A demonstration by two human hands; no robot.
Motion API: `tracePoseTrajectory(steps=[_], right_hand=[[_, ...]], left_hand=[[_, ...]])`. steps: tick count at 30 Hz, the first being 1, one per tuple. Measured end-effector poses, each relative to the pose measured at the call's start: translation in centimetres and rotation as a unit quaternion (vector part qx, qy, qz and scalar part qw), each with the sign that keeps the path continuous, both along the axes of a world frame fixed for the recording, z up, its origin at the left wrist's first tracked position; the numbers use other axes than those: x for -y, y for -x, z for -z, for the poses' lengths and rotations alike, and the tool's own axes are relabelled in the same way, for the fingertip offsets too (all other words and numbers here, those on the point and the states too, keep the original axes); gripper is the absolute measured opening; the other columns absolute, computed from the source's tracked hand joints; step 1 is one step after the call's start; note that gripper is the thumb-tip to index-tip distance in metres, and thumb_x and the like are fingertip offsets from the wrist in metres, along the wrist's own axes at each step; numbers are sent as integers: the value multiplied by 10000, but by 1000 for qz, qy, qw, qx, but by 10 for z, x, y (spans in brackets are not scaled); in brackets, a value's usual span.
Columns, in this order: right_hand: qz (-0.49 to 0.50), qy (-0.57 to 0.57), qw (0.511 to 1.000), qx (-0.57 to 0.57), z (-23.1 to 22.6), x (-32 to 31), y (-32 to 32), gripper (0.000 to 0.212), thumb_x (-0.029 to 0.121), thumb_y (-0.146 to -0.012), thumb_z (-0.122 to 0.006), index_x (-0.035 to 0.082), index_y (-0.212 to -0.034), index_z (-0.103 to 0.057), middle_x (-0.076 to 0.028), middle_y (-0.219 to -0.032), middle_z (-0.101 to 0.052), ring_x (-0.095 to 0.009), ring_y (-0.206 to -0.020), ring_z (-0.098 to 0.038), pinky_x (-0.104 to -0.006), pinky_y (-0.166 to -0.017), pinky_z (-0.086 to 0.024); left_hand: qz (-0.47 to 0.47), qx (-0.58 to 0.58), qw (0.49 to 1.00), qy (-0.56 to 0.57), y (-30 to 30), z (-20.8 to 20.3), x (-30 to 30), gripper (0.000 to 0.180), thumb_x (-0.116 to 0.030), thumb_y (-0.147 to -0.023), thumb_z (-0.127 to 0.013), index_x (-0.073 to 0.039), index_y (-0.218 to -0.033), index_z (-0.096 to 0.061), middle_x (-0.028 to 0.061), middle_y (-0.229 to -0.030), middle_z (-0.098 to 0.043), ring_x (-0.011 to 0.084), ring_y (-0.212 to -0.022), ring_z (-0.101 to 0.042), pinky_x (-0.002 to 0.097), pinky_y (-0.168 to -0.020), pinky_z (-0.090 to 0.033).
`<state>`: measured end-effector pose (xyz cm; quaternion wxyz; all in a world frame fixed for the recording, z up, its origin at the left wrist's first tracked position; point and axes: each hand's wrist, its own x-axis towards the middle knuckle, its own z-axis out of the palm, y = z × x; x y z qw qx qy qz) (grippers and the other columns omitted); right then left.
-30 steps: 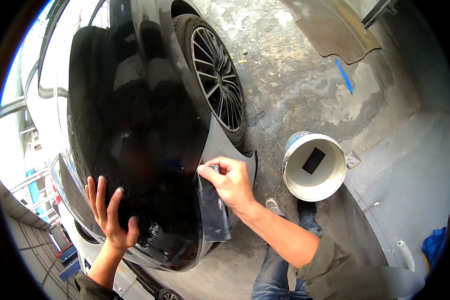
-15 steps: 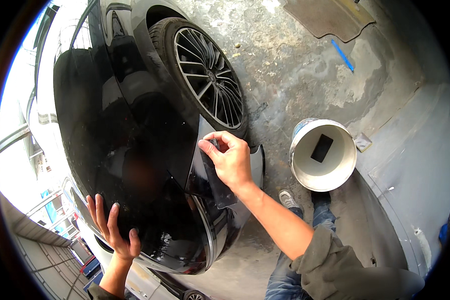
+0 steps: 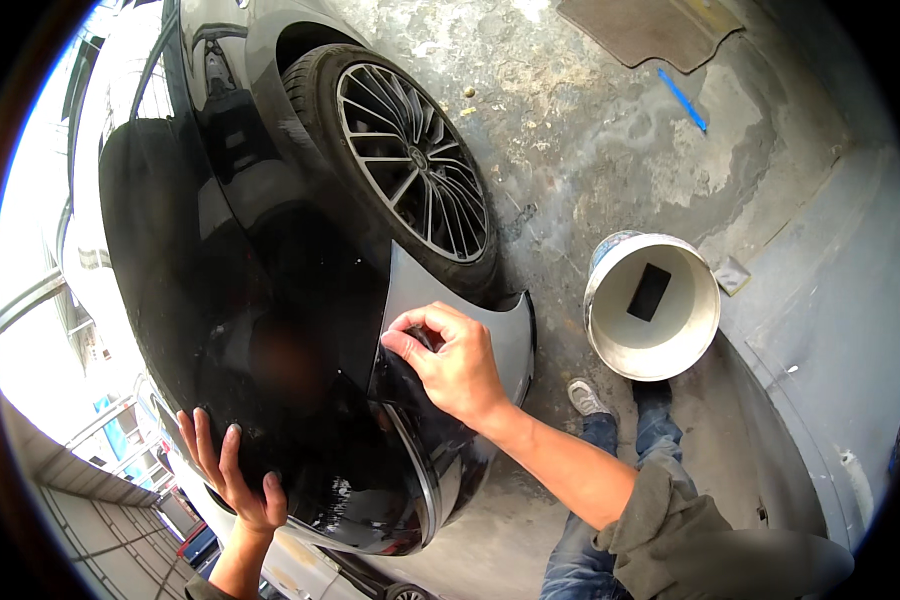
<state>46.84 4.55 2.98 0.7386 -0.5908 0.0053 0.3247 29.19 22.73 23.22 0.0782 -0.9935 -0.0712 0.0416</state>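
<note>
Dark thin sheet (image 3: 422, 338) at the car's grey corner panel (image 3: 440, 280), between wheel and chrome strip; most of it is hidden behind the knuckles, so its outline can't be told. Right hand (image 3: 445, 365) pinches it, thumb against curled fingers; probably a fingertip grip for fine control along the panel edge.

Left hand (image 3: 232, 475) spread, fingers fanned, thumb apart, on the glossy black body panel (image 3: 260, 310); likely there to brace the leaning body.

Just past the grey corner: multi-spoke alloy wheel (image 3: 417, 158). Chrome strip (image 3: 420, 455) curves below the right hand.

Right of the car, white bucket (image 3: 708, 320), dark rectangular pad (image 3: 649, 292) inside; seemingly parked near the right arm for easy reach. Small pale square (image 3: 733, 276) just beside it. Farther off on the concrete: blue strip (image 3: 682, 101), brown mat (image 3: 655, 35).
</note>
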Motion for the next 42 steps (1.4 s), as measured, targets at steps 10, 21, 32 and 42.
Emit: tracePoseTrajectory(steps=[10,21,32,42], right_hand=[[28,-12,1000,-3,50,-31,-40,168,150,-906,-805,-1,-927,-734,29,-714,-653,-28,-658,-553,-224,-599,-456],[1,-46,999,-26,77,-42,-55,177,171,-862,-820,11,-911,-766,-24,-656,-665,-73,-596,-557,-277,-580,-460],[-17,-4,999,-32,71,-43,-54,193,184,-827,-832,13,-892,-771,-51,-672,-687,-112,-605,-598,-300,-612,-492],[114,60,989,-66,123,-29,-38,295,302,-885,-781,25,-985,-767,-108,-818,-742,-175,-734,-685,-335,-696,-533]], left_hand=[[-6,-7,1000,-7,0,-1,1,626,-393,-952,-487,-52,-1476,-470,300,-1615,-318,537,-1518,-219,668,-1213,-148],[-9,-3,1000,-16,0,0,0,624,-377,-931,-487,-86,-1482,-463,293,-1604,-339,556,-1503,-238,711,-1189,-169],[-5,-10,1000,-20,2,-3,0,627,-379,-939,-483,-75,-1486,-455,300,-1599,-337,571,-1494,-241,707,-1187,-184],[18,-18,1000,-11,2,0,-5,665,-391,-958,-453,-52,-1529,-427,311,-1630,-282,556,-1518,-194,680,-1208,-136]])
